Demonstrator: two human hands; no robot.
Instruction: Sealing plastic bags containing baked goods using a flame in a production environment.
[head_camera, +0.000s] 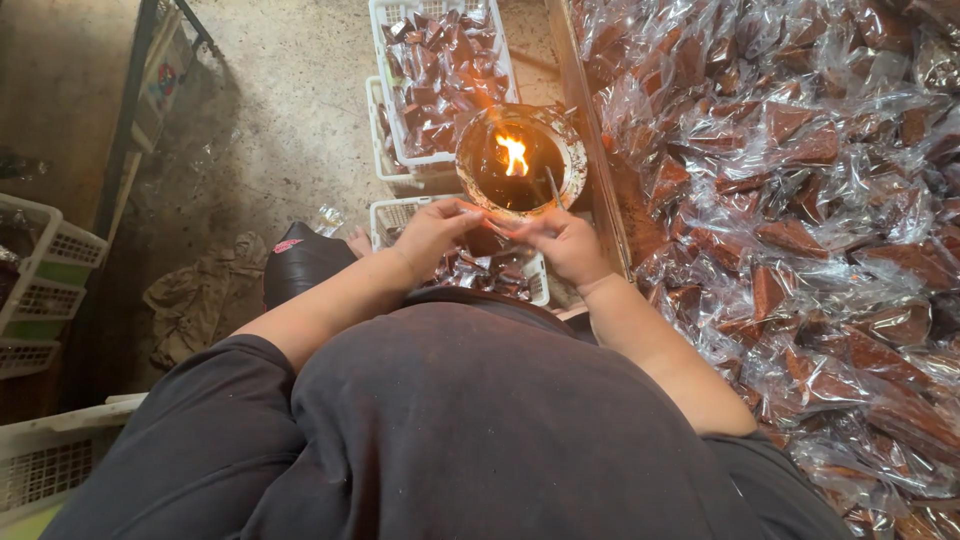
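A small clear plastic packet (497, 227) is pinched at its ends between the closed fingertips of the left hand (430, 232) and the right hand (565, 242), just beside a flame (514, 154) burning in a round tin (470, 140), above a white basket (385, 215) of wrapped brown sweets.

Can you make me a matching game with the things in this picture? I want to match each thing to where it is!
Things:
1. flame
2. big pile of wrapped brown pieces
3. white basket
4. crumpled cloth

Places:
A. on the floor at the left
B. inside the round bowl
C. heaped along the right side
D. beyond the bowl, at the top

Pairs: 1-B, 2-C, 3-D, 4-A

The left hand and right hand meet just below the bowl, pinching a small clear wrapper.
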